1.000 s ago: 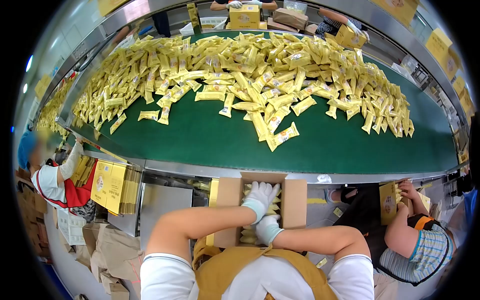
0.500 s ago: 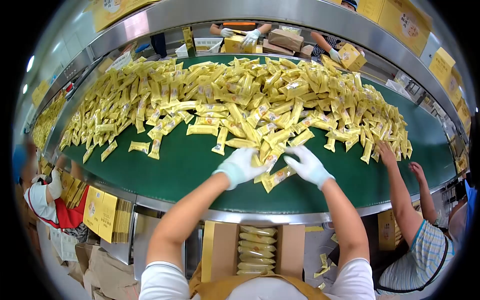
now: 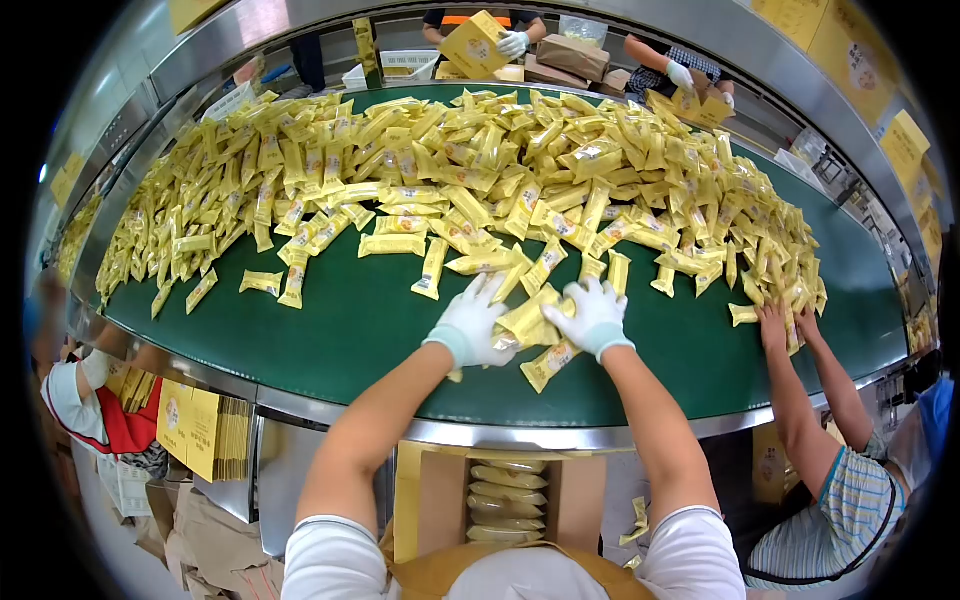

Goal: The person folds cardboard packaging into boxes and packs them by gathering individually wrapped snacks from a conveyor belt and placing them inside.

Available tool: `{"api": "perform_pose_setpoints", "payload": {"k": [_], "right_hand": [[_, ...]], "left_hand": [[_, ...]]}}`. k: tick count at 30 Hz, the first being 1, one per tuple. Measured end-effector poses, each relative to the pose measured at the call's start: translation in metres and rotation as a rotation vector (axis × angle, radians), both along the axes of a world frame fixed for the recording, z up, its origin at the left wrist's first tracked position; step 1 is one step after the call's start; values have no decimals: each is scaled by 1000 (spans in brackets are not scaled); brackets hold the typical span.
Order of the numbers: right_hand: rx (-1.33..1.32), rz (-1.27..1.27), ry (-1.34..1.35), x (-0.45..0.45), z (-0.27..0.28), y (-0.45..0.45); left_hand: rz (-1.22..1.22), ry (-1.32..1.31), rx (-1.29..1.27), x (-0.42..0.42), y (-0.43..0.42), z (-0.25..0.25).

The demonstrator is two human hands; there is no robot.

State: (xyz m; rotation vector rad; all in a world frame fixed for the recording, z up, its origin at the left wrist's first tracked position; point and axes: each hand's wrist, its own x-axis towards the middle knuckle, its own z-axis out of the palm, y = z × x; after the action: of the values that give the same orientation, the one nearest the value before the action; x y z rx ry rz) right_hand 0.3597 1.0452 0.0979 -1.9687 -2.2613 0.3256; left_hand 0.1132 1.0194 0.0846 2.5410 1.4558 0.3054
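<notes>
Both of my hands wear white gloves and work at the near side of a large heap of yellow wrapped snack packets (image 3: 480, 140) on a green conveyor belt (image 3: 330, 365). My left hand (image 3: 472, 320) is closed around the left ends of a small bunch of packets (image 3: 528, 318). From the right, my right hand (image 3: 592, 316) grips the same bunch, its fingers curled over the top. One more packet (image 3: 549, 366) lies slanted just below that hand. Below the belt edge, in front of my body, an open cardboard box (image 3: 445, 505) holds a stacked row of packets.
A metal rim (image 3: 540, 437) edges the belt. At right, a co-worker's bare hands (image 3: 785, 325) touch the heap. Across the belt, gloved people handle yellow cartons (image 3: 474, 45). Flat cartons (image 3: 190, 425) stand at left, near another person in a red apron (image 3: 130, 425).
My hands have drawn closer together and now grip a bunch of packets between them. The co-worker's hands at right have come together on the heap. Across the belt, a carton has been raised and tilted.
</notes>
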Motion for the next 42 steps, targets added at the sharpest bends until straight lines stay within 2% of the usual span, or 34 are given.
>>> {"api": "perform_pose_setpoints", "payload": {"k": [2,5,6,10,11,12,13,14,15,16,19,21,22,23,25,26,28,29,31,34,35,37,39,40,42], "right_hand": [[80,-3,-48,13,-5,-32],[168,-82,-10,36,-11,-74],[193,-103,2,44,-16,-87],[228,-99,-132,62,-21,-119],[241,-83,-171,68,-24,-125],[374,-22,-256,72,-26,-131],[292,-13,-205,78,-27,-131],[209,-4,-154,85,-28,-131],[125,4,-104,93,-27,-132],[161,59,-122,102,-25,-133],[39,-27,-48,120,-6,-133],[52,-78,126,120,14,-131],[78,-24,234,114,26,-129],[103,29,342,103,37,-126],[27,132,485,80,35,-118],[-83,160,461,60,40,-115],[-75,222,107,32,17,-113],[-65,256,-78,26,8,-112],[-135,264,-106,30,6,-105],[-266,184,-59,49,24,-89],[-315,146,-27,57,35,-82],[-87,16,53,71,46,-67],[-74,-192,48,75,50,-42],[12,-230,20,76,40,-32],[-46,-280,-73,67,21,-18]], "left_hand": [[-93,-60,16,-18,-13,-3],[-124,37,-12,-45,-38,6],[-118,178,21,-52,-48,12],[-33,244,151,-66,-84,7],[53,160,94,-70,-92,0],[137,75,41,-76,-95,-12],[220,-11,-13,-80,-100,-23],[318,-31,75,-83,-107,-31],[356,-17,52,-91,-107,-36],[394,-3,28,-102,-108,-41],[558,-3,-44,-113,-107,-20],[528,-199,-3,-107,-98,11],[483,-329,62,-95,-92,26],[418,-404,22,-77,-87,47],[242,-415,66,-40,-67,52],[209,-347,-26,-20,-55,49],[311,61,-268,26,-34,67],[296,213,-262,38,-19,45],[371,220,-382,51,-9,41],[311,189,-547,39,6,44],[310,157,-515,31,5,50],[315,90,-453,7,-1,64],[254,-21,-415,-14,-17,74],[218,-28,-414,-19,-27,73],[127,54,-392,-15,-53,63]]}}
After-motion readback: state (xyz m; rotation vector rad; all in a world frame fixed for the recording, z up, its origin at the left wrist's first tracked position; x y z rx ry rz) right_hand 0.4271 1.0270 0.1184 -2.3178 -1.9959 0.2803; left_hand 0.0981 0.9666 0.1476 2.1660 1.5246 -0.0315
